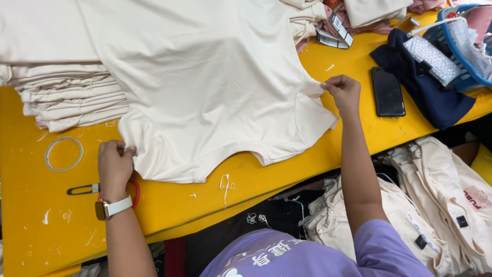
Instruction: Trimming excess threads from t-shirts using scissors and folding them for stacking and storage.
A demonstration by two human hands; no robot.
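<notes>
a cream t-shirt [205,87] of smooth, matte knit lies spread flat on a bright yellow table [318,159], its curved neckline facing the near edge and its body running up and away from the wearer. soft wrinkles fan out across the cloth from the two sleeve corners. the left hand [115,166] is clenched on the left sleeve hem, fingers curled over a small fold of fabric at the table surface; a watch with a pale strap [111,208] circles that wrist. the right hand [342,93] pinches the opposite sleeve edge between thumb and fingertips, drawing the cloth to a point. both hands are thus closed on the garment, one at each side.

just beside the left hand lie a thin translucent ring of tape [63,153] and a small thread snipper with a dark handle [82,190], partly overlapped by a red loop [136,191] under the wrist. a tidy stack of folded cream garments [72,100] sits at the far left, touching the spread shirt. to the right rest a flat black phone [387,92], a dark navy cloth [435,100] and a blue plastic basket [469,77] holding crinkled clear wrap. loose white thread scraps [225,184] dot the tabletop. below the table edge, more pale garments [441,205] are heaped.
</notes>
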